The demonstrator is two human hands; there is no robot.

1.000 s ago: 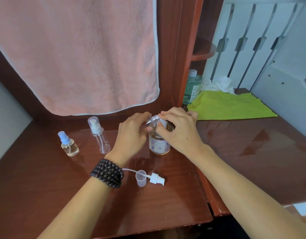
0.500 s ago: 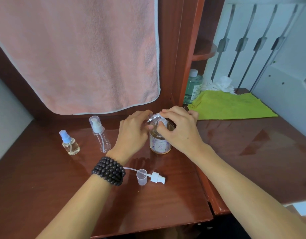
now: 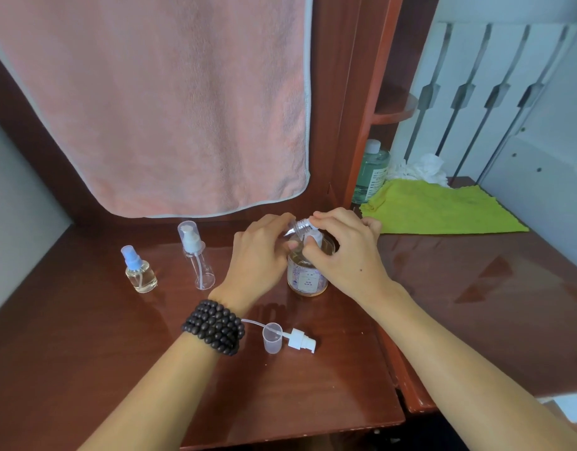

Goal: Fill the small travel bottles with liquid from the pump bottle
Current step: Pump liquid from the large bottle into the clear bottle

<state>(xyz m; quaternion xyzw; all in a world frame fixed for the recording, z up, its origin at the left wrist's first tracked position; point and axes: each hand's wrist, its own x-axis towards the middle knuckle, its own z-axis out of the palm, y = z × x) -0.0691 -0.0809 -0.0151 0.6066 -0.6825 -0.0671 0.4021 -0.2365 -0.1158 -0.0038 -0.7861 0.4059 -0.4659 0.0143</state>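
The round glass pump bottle (image 3: 308, 278), with a patterned label and amber liquid, stands mid-desk. My left hand (image 3: 257, 255) grips a small clear travel bottle (image 3: 298, 225), tilted, its threaded neck at the white pump head (image 3: 314, 236). My right hand (image 3: 342, 252) closes on that pump head, index finger touching the neck. To the left stand a blue-capped spray bottle (image 3: 140, 275) holding clear liquid and a tall clear bottle (image 3: 197, 258) with a white pump. A loose white pump top (image 3: 300, 341) and a clear cap (image 3: 272, 337) lie near my left wrist.
A pink towel (image 3: 156, 102) hangs behind the desk. At the back right lie a green cloth (image 3: 436, 206), white tissue (image 3: 423, 167) and a green bottle (image 3: 371, 170). The desk's front edge (image 3: 280, 434) is close below my arms.
Both hands stay clasped at the top of the pump bottle. Only small finger shifts show.
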